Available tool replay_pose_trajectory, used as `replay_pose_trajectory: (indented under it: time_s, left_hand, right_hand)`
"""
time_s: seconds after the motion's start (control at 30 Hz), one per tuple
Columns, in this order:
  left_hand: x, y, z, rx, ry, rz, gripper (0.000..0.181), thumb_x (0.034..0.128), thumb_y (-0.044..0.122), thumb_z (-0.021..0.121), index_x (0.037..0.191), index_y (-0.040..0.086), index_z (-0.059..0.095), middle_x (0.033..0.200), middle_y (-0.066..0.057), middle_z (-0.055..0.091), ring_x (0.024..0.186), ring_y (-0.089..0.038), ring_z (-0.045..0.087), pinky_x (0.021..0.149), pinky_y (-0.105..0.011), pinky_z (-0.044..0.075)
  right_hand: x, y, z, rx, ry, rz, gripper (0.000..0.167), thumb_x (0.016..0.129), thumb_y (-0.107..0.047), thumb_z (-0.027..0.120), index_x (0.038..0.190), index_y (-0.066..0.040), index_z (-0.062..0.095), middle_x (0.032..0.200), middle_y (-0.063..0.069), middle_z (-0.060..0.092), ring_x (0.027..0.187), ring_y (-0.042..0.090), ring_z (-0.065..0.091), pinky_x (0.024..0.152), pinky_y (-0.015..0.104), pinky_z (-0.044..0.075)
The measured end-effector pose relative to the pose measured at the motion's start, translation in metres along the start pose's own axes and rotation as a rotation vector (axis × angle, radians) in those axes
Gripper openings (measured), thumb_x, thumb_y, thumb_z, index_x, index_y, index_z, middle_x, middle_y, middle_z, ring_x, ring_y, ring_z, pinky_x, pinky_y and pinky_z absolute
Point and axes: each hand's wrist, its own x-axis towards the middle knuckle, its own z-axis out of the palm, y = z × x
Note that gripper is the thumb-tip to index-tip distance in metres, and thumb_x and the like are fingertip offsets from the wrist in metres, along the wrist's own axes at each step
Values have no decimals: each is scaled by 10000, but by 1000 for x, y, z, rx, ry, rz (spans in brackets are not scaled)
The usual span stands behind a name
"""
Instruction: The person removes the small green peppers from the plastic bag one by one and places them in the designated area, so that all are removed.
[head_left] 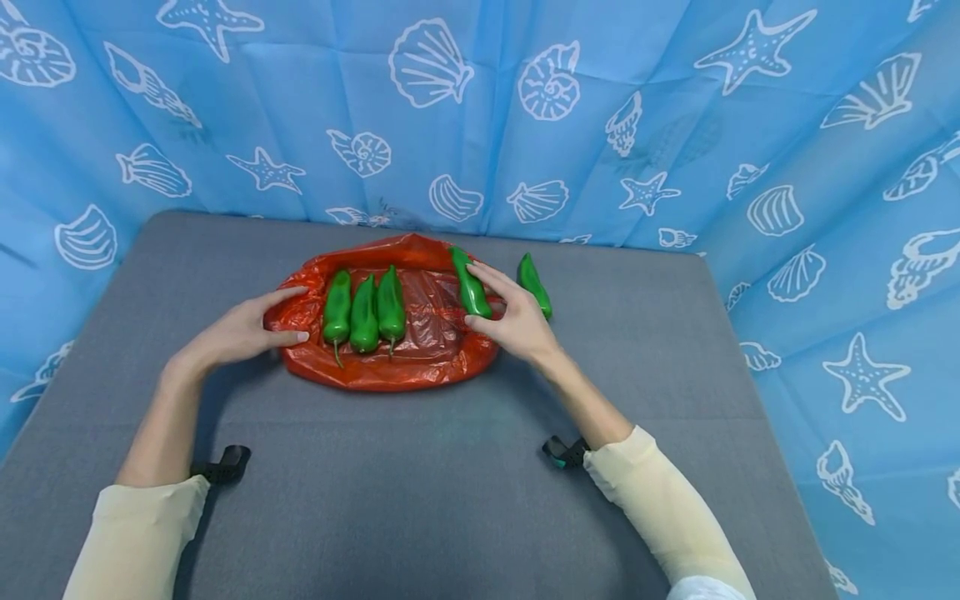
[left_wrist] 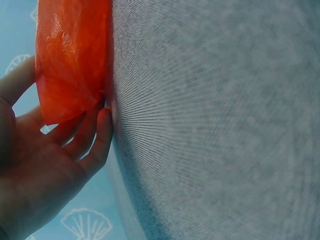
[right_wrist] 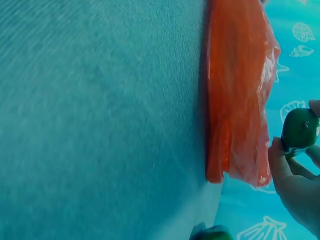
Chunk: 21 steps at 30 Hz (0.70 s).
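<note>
A red plastic bag (head_left: 390, 379) lies spread on the table with its rim rolled open. Inside it, toward the left, three green peppers (head_left: 364, 317) lie side by side. My left hand (head_left: 236, 333) touches the bag's left end, its thumb and fingers spread around that edge; in the left wrist view the fingers reach behind the red plastic (left_wrist: 72, 65). A fourth green pepper (head_left: 470, 287) is pinched between the thumb and fingers of my right hand (head_left: 525, 325), over the bag's right end. The right wrist view shows this pepper end-on, above the bag's side (right_wrist: 240, 100).
Another green pepper (head_left: 534, 286) lies on the grey table (head_left: 405, 500) just right of the bag, partly behind my right hand. A blue curtain (head_left: 495, 108) with white shell prints hangs along the table's back and right sides. Dark wrist devices (head_left: 225, 465) sit at both cuffs.
</note>
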Motion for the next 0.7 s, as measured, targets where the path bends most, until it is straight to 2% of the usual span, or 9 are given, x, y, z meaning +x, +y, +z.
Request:
replay_pose_trajectory:
  time_s: [0.1, 0.17, 0.27, 0.4, 0.5, 0.63, 0.7]
  left_hand:
    - [0, 0, 0, 5, 3, 1, 834, 960, 401, 650, 1592, 105, 194, 1011, -187, 582, 690, -243, 603, 956, -605, 399]
    - [0, 0, 0, 3, 4, 2, 831, 960, 400, 651, 1592, 107, 196, 994, -188, 586, 686, -244, 603, 964, -608, 394]
    - [-1, 0, 1, -2, 6, 12, 826, 960, 389, 655, 1589, 100, 206, 1134, -241, 563, 686, -245, 605, 1008, -647, 356]
    - [-1, 1, 1, -6, 4, 20, 826, 959, 382, 659, 1586, 89, 209, 1321, -302, 470, 699, -243, 610, 1043, -675, 312]
    - [0, 1, 0, -6, 0, 18, 823, 961, 384, 654, 1588, 96, 205, 1149, -295, 574, 684, -248, 610, 1004, -630, 364]
    - [-1, 1, -1, -6, -3, 15, 823, 963, 381, 651, 1590, 99, 199, 893, -174, 607, 661, -248, 605, 969, -594, 389]
    - [-1, 1, -1, -9, -6, 14, 826, 962, 381, 652, 1590, 96, 197, 913, -151, 604, 661, -248, 605, 990, -620, 375]
  right_hand:
    - [-2, 2, -5, 50, 18, 10, 703, 848, -45, 734, 1489, -173, 474, 1560, -21, 393, 1220, 216, 550, 964, 382, 516]
    - [-4, 3, -9, 90, 31, 26, 703, 851, -11, 722, 1490, -163, 471, 1564, -1, 383, 1235, 254, 537, 995, 402, 497]
    - [-7, 3, -14, 129, 55, 56, 710, 851, 36, 701, 1494, -141, 458, 1575, 39, 361, 1238, 313, 515, 1017, 435, 478]
    - [-13, -6, -24, 125, 90, 90, 701, 845, 69, 676, 1492, -77, 447, 1576, 106, 353, 1196, 352, 508, 1004, 470, 480]
    - [-17, -18, -33, 114, 112, 100, 674, 846, 73, 667, 1477, -24, 451, 1566, 157, 358, 1163, 360, 516, 988, 482, 488]
    - [-23, -26, -42, 102, 136, 100, 642, 858, 65, 664, 1464, 3, 460, 1554, 186, 369, 1180, 369, 512, 1006, 491, 472]
    - [-25, -25, -46, 98, 144, 98, 631, 867, 63, 665, 1462, 9, 460, 1551, 193, 371, 1199, 384, 504, 1018, 506, 459]
